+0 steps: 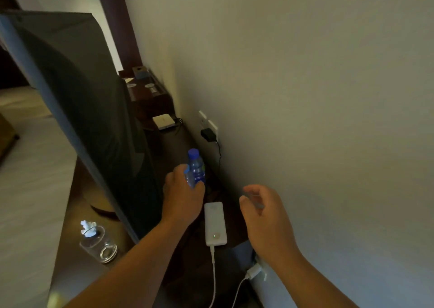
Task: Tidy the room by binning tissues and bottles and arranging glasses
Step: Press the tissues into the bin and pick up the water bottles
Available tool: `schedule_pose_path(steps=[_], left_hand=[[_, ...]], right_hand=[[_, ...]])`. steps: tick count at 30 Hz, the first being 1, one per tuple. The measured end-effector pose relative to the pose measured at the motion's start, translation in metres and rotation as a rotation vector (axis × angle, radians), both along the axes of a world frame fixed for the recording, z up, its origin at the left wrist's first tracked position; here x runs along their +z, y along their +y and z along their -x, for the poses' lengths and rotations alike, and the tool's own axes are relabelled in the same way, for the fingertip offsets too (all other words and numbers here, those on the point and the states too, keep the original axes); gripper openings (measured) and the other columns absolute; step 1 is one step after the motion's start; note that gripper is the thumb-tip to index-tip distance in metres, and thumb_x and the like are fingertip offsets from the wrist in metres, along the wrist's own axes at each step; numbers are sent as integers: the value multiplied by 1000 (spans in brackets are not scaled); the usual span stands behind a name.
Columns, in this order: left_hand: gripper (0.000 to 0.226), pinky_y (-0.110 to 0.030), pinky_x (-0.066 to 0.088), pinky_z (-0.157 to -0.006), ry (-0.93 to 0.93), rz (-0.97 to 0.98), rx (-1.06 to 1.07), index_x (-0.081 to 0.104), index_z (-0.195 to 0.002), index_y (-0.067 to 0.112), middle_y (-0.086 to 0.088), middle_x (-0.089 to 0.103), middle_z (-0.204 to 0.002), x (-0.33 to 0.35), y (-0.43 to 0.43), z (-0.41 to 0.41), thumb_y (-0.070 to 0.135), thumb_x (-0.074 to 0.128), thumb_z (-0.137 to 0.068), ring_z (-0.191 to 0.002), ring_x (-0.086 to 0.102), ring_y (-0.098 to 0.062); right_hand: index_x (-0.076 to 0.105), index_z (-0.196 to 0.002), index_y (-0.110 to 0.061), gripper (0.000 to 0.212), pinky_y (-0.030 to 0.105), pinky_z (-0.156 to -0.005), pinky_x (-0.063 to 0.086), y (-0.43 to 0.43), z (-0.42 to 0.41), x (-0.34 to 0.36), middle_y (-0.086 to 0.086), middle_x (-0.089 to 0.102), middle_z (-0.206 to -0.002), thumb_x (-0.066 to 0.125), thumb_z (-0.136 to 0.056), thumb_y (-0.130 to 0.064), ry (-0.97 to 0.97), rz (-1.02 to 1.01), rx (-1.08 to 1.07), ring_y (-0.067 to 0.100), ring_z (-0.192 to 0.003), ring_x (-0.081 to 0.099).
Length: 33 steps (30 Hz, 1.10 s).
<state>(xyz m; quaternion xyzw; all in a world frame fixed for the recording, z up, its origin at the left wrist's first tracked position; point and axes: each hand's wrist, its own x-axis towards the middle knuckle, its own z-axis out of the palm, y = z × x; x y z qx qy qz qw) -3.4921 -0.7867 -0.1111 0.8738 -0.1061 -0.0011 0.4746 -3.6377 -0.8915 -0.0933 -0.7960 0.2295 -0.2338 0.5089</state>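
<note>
1. Where the dark wooden desk [70, 249] reaches furthest left, a clear glass [99, 245] sits on it. A crumpled white tissue [87, 227] pokes out at the glass's mouth.
2. Just right of the glass, a large dark television [94, 120] stands on the desk, seen from behind and at an angle, its screen edge running down towards the camera.
3. Behind the television, further along the desk, a small white box [164, 121] lies flat with a black lead at its side.
4. The left hand [182, 197] reaches forward into the gap between television and wall, with its fingers and thumb wrapped round the lower body of a small clear plastic bottle [196, 169].
5. The bottle has a blue cap and a blue-green label. It stands roughly upright, and the hand hides whether its base touches the desk.
6. Just right of the left wrist, a white power bank [215, 223] lies flat on the desk, with a small light lit near its nearer end and a white cable [213, 272] running from it towards the camera.
7. On the wall [328, 96] beyond the bottle, a black adapter [208, 135] is plugged into a white socket.
8. The right hand [263, 214] hovers near the wall, apart from the bottle and power bank. Its fingers are loosely curled with a gap to the thumb, blurred, and nothing shows in them.
9. Below it, a white plug [254, 271] sits in a low wall socket.
</note>
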Motion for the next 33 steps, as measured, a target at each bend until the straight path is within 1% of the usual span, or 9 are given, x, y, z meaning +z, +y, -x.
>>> schedule_pose_path(steps=[6,15,17,19,22,25,27,31,33], left_hand=[[70,-45,45,-96,63,-101,160,28,-144,24,-11,27,-145,-20,-31,-61,23,65,-85,-125,40,-31],[86,-50,41,-97,250,-16,267,19,-148,24,-13,24,-150,-59,-45,-110,42,70,-81,-131,36,-35],[81,-48,45,-92,328,27,276,25,-146,23,-13,27,-147,-70,-49,-115,40,70,-81,-125,42,-34],[61,-45,50,-89,353,52,281,39,-138,20,-12,37,-139,-77,-51,-117,36,66,-85,-114,50,-31],[43,-43,50,-90,309,63,287,47,-131,20,-9,45,-134,-77,-51,-111,32,58,-91,-111,54,-28],[42,-37,45,-90,186,150,293,45,-132,19,-5,45,-134,-63,-48,-95,30,55,-93,-114,52,-21],[40,-33,44,-90,98,229,290,45,-130,19,3,45,-124,-51,-45,-79,27,55,-93,-109,49,-12],[35,-42,48,-95,-4,384,230,45,-121,30,10,51,-113,-32,-30,-52,32,56,-88,-106,55,-9],[40,-37,46,-97,-24,424,190,42,-124,34,12,51,-116,-22,-21,-41,35,54,-86,-108,52,-4]], right_hand=[[47,-109,-37,18,7,-73,37,-10,-35,-2,-12,50,-116,54,-93,-32,46,10,-27,3,-107,50],[43,-108,-41,19,9,-78,35,-13,-85,-14,-22,46,-106,53,-93,-34,76,40,2,-3,-101,48],[43,-107,-42,19,7,-75,36,-14,-94,-18,-28,44,-103,53,-93,-34,75,47,9,-6,-98,48],[44,-107,-42,18,7,-74,37,-16,-101,-22,-29,43,-103,53,-93,-34,68,48,19,-7,-99,48],[47,-109,-39,18,7,-74,37,-20,-109,-26,-24,47,-107,53,-94,-33,64,24,27,-6,-100,49],[50,-112,-35,19,11,-77,38,-24,-121,-30,-16,52,-112,53,-94,-32,41,-11,20,-1,-102,51],[52,-114,-33,21,15,-80,40,-27,-134,-35,-12,54,-113,53,-93,-32,35,-28,20,3,-105,53],[53,-119,-29,28,25,-86,47,-31,-165,-53,-6,57,-116,55,-92,-34,42,-80,48,8,-107,56],[52,-123,-27,35,33,-92,49,-33,-183,-65,-5,57,-119,57,-90,-36,69,-108,63,9,-108,56]])
